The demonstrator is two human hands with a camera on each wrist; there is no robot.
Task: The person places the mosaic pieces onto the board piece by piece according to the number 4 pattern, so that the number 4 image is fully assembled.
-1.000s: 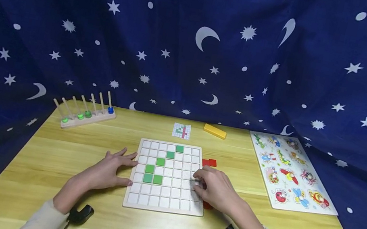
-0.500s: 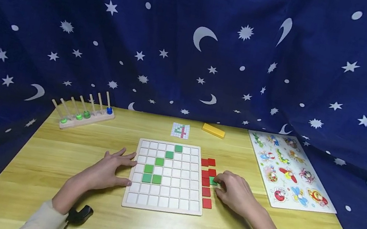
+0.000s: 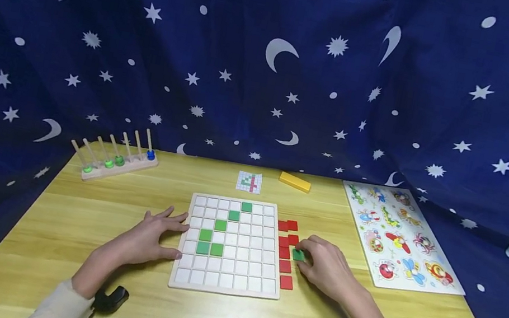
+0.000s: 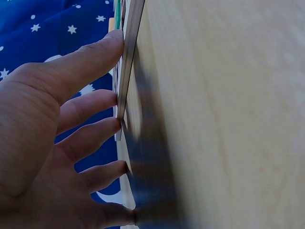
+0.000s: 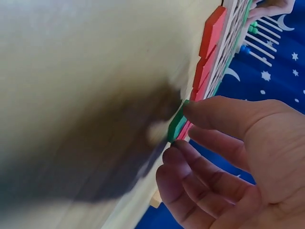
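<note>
- While your left hand [image 3: 150, 236] lies spread with straight fingers against the board's [image 3: 231, 246] left edge, your right hand [image 3: 324, 264] has left the board and now pinches a green tile [image 3: 298, 255] between thumb and fingers.
- That tile sits on the desk [image 3: 70, 217] just right of the board, among the red tiles [image 3: 285, 267]; the right wrist view shows its edge tipped up off the wood.
- A second ago your right hand was over the board's right columns; it moved to the loose tiles, so I judge the pick is just beginning.
- Five green tiles [image 3: 220, 225] already sit in the grid, stepping from near left up to far right.
- The left wrist view shows your left fingertips [image 4: 116, 43] touching the board's rim, as before.
</note>
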